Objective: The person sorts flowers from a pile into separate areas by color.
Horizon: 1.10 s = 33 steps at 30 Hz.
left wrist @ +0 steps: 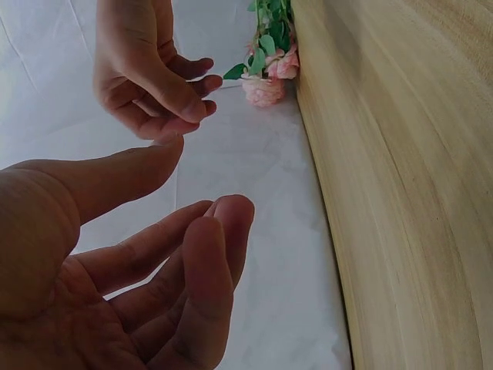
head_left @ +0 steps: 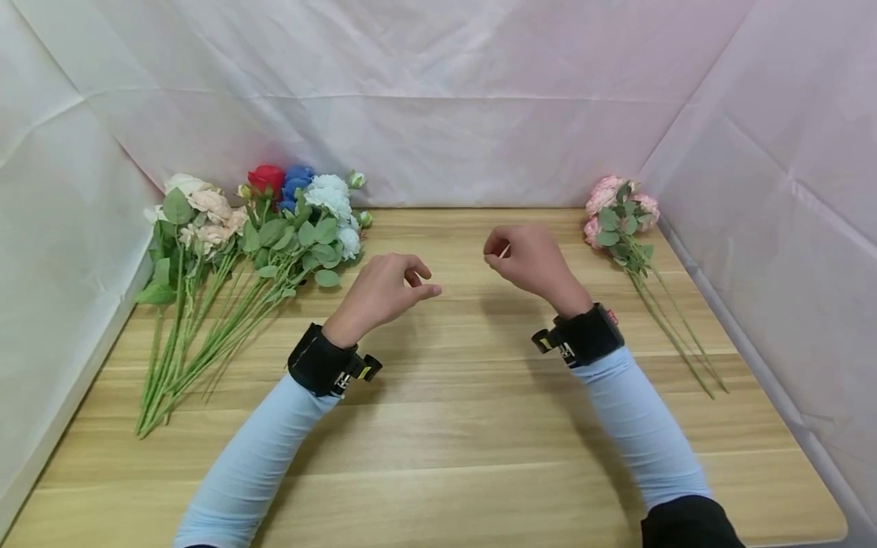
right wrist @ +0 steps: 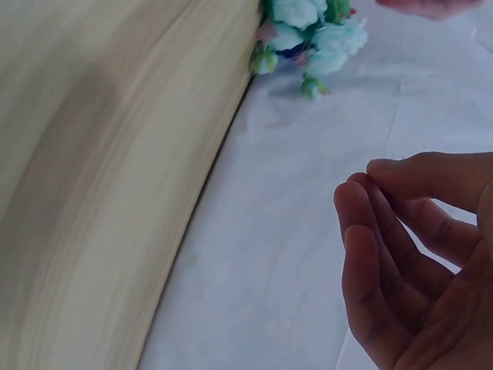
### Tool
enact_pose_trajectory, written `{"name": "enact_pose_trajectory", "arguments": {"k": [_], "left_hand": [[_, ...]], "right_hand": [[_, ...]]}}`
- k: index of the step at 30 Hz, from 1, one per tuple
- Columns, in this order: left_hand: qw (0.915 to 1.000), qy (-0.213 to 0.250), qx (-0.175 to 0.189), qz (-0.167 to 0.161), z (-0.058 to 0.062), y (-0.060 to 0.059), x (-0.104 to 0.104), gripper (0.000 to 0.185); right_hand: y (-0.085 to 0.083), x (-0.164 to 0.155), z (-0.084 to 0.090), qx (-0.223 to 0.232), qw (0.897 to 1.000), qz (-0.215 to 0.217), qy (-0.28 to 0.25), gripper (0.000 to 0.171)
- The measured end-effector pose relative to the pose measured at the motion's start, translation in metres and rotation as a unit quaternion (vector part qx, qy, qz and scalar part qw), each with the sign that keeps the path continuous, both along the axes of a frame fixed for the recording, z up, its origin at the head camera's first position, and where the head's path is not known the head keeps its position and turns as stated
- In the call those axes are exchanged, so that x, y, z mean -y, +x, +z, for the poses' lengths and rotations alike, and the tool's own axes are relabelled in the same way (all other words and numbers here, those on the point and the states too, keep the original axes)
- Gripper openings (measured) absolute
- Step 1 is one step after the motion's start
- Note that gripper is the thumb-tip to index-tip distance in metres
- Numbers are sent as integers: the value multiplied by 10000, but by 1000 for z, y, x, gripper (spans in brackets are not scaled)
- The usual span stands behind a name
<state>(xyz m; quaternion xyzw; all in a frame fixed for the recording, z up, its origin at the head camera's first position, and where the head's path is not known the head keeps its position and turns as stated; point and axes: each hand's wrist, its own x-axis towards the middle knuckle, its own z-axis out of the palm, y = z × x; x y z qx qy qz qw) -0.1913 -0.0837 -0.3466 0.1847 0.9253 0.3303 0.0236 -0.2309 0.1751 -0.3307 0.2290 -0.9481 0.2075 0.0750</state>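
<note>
Two hands, both bare of any load: my left hand (head_left: pixel 384 293) and my right hand (head_left: pixel 529 259) hang over the middle of the wooden table (head_left: pixel 445 426), facing each other with a gap between. As I judge it, this is a pause with nothing gripped, and the way to do it well is to keep my fingers soft and my forearms off the flowers. Red, blue, pale blue and cream flowers (head_left: pixel 211 205) lie along my left side, their green stems (head_left: pixel 152 403) crossing and bunched toward me; the pink flowers (head_left: pixel 606 190) lie apart, by the far right corner. Any grip is best taken on the stems, I think, one at a time, since the leaves look ready to snag and the petals easy to crush. Slow lifting would suit the tangled left side.

As for pose, my forearms slant inward from the near edge, in light blue sleeves (head_left: pixel 260 457). On my left hand the thumb stands away from loosely bent fingers, with air between them. On my right the fingers curve in and the thumb tip comes close to the fingertips; whether they touch I cannot tell, but I see nothing pinched there.
</note>
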Motion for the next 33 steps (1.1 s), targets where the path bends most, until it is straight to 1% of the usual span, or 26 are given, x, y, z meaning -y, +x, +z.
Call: {"name": "enact_pose_trajectory", "arguments": {"k": [5, 10, 14, 20, 24, 26, 28, 30, 33], "left_hand": [[10000, 8, 8, 8, 0, 1, 0, 32], [10000, 1, 51, 18, 1, 2, 0, 32], [10000, -43, 40, -5, 2, 3, 1, 32], [9999, -115, 18, -36, 3, 3, 1, 32], [9991, -395, -151, -15, 3, 0, 5, 34], [9979, -595, -252, 44, 3, -3, 12, 36], [9965, -747, -315, 206, 4, -8, 23, 38], [9947, -848, -386, 433, 6, -13, 39, 38], [9903, -951, -494, 888, 7, -20, 70, 35]], "right_hand": [[10, 15, -2, 232, 9994, 58, -236, 6], [16, 21, -5, 363, 9983, 156, -436, 4], [17, 25, -7, 434, 9979, 276, -390, 4], [16, 27, -11, 472, 9980, 314, -290, 4], [16, 25, -13, 475, 9980, 305, -278, 5], [16, 23, -14, 477, 9982, 268, -260, 5], [17, 22, -14, 468, 9984, 213, -241, 5], [17, 22, -14, 453, 9986, 181, -226, 5], [18, 21, -14, 443, 9986, 179, -231, 5]]}}
